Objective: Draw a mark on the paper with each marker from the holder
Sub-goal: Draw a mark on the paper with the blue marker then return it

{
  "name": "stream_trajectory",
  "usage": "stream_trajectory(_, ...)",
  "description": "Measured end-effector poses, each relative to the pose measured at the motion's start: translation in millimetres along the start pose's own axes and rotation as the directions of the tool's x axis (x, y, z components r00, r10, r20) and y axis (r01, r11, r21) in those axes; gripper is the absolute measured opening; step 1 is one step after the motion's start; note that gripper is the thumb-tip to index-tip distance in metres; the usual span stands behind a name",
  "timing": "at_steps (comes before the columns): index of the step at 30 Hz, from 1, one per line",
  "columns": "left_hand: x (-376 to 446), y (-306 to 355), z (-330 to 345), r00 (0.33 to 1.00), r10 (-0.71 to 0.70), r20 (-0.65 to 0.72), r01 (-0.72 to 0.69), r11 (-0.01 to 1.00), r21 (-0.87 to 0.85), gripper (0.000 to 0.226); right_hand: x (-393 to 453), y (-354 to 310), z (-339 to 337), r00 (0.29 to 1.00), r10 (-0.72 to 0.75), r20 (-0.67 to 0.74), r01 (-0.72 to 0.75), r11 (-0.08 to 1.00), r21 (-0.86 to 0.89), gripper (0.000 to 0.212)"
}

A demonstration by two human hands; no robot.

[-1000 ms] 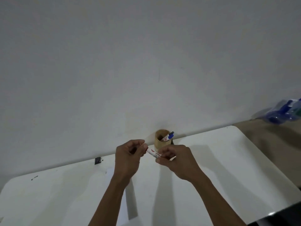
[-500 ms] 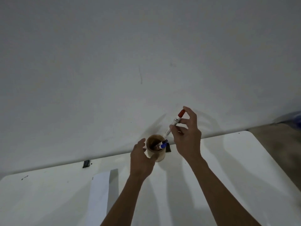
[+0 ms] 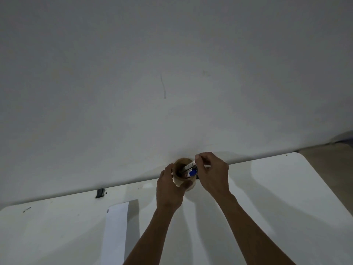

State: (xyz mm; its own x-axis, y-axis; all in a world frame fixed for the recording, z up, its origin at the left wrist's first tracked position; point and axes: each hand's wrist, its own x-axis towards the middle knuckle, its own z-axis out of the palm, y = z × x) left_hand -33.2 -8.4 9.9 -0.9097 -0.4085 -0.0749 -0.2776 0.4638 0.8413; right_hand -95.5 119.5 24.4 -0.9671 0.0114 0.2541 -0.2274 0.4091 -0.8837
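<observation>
A brown cylindrical holder [image 3: 181, 180] stands near the far edge of the white table [image 3: 277, 188]. My left hand [image 3: 169, 190] is wrapped around its left side. My right hand [image 3: 212, 173] pinches the top of a white marker [image 3: 191, 165] that leans into the holder's mouth; its red cap is hidden by my fingers. A blue-capped marker [image 3: 192, 173] lies inside the holder against the rim. A long white strip of paper [image 3: 115, 232] lies on the table to the left of my arms, with small marks at its top left corner.
A plain white wall rises right behind the table. A small black clip [image 3: 100, 193] sits at the table's far edge on the left. The table's rounded right corner [image 3: 299, 155] borders a brownish floor.
My right hand has come down from above the holder and lowered the red-capped marker into it. My left hand has closed further around the holder. The camera has tilted down slightly.
</observation>
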Motion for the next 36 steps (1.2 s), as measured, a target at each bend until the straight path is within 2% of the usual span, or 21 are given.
stream_trajectory(9, 2, -6, 3, 1.0, -0.017, -0.005, 0.017, 1.0, -0.014, 0.059, -1, -1, 8, 0.995, 0.052, 0.087, -0.034, 0.979, -0.201, 0.017)
stream_trajectory(11, 2, -6, 3, 1.0, -0.019, -0.007, 0.019, 1.0, -0.024, 0.06, -5, -6, 5, 0.993, 0.092, 0.075, -0.078, 0.982, -0.172, 0.017)
stream_trajectory(14, 2, -7, 2, 1.0, -0.013, -0.006, 0.013, 0.999, -0.051, 0.058, -17, -15, -3, 0.974, 0.225, 0.03, -0.223, 0.973, -0.056, 0.033)
stream_trajectory(17, 1, -5, 2, 1.0, 0.0, -0.005, 0.0, 0.999, -0.052, 0.052, -30, -20, -3, 0.943, 0.326, 0.07, -0.324, 0.945, -0.039, 0.043)
stream_trajectory(27, -2, -9, 1, 0.999, 0.036, 0.002, -0.036, 0.999, -0.033, 0.055, -38, -24, 2, 0.939, 0.344, -0.023, -0.343, 0.939, 0.035, 0.03)
stream_trajectory(36, 3, -8, 3, 0.997, -0.07, -0.037, 0.066, 0.992, -0.105, 0.061, -32, -38, -33, 0.961, 0.26, -0.098, -0.244, 0.957, 0.156, 0.011)
